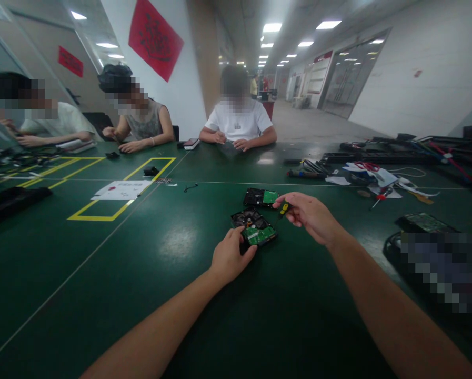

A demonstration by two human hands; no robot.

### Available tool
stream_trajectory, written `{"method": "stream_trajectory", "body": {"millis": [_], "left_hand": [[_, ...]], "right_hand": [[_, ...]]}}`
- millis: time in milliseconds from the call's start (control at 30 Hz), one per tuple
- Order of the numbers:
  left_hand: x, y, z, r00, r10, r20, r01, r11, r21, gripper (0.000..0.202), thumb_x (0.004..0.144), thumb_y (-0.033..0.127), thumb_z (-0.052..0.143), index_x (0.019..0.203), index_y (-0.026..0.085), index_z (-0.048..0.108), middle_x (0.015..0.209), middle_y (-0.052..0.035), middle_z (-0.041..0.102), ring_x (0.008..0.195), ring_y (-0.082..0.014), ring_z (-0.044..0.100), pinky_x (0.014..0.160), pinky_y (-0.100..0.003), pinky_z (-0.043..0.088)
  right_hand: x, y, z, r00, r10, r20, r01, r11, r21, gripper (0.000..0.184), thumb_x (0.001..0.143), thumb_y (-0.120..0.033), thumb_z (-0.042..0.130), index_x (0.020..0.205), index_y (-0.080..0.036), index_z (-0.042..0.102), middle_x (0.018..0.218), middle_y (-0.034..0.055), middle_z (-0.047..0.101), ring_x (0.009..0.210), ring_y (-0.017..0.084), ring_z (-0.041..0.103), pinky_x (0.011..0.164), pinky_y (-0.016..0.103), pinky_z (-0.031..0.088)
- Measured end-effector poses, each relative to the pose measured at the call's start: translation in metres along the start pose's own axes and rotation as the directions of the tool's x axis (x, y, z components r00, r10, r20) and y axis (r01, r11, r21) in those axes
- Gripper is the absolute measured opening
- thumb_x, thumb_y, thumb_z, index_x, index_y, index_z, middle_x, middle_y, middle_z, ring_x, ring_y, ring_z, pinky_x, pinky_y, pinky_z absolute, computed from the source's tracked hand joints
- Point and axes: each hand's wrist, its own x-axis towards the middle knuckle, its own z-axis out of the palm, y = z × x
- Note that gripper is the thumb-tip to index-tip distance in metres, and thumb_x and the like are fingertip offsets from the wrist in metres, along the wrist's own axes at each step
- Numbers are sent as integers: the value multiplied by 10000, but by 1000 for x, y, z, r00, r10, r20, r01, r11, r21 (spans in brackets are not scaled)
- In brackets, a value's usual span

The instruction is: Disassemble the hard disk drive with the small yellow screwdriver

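In front of me a hard drive [261, 235] lies on the green table, its green circuit board facing up. My left hand [231, 255] steadies it, fingers on its left side and thumb along the near edge. Between the fingertips of my right hand [303, 211] is a screwdriver [284, 208] with a yellow and black handle. Its shaft slants down toward the right side of the drive; whether the tip touches a screw is too small to tell. Just beyond lies a second hard drive [259, 197], black with a green board.
Cables, tools and a red-handled screwdriver [382, 196] are heaped at the right, with another circuit board [427, 223] nearer. A white paper sheet [121, 190] lies inside yellow tape [90, 218] at the left. A person in a white shirt [238, 122] sits opposite; two people sit farther left.
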Motion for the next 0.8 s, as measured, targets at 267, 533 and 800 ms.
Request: {"method": "stream_trajectory", "body": {"millis": [267,533,800], "left_hand": [[0,-2,0,1000,10,8,-10,1000,-16,561,938,495,638,1402,200,527,1112,-60,634,937,-219,653,755,-323,496],[0,-4,4,1000,18,-7,-18,1000,-24,545,940,491,640,1397,215,525,1115,-59,638,930,-215,652,745,-314,495],[1,-5,4,1000,11,-5,-11,1000,-21,562,930,483,653,1402,203,530,1120,-70,651,923,-220,664,784,-330,505]], "right_hand": [[0,1,0,988,-61,-140,53,997,-56,207,796,-385,816,856,-203,735,700,-2,635,539,90,455,455,231,286],[-3,-3,1,998,57,8,-57,998,25,238,907,-377,666,939,-169,777,1087,117,773,538,81,506,413,234,305],[-1,2,1,991,107,79,-127,939,320,287,829,-359,832,1014,-204,677,962,45,734,651,96,620,540,199,463]]}}
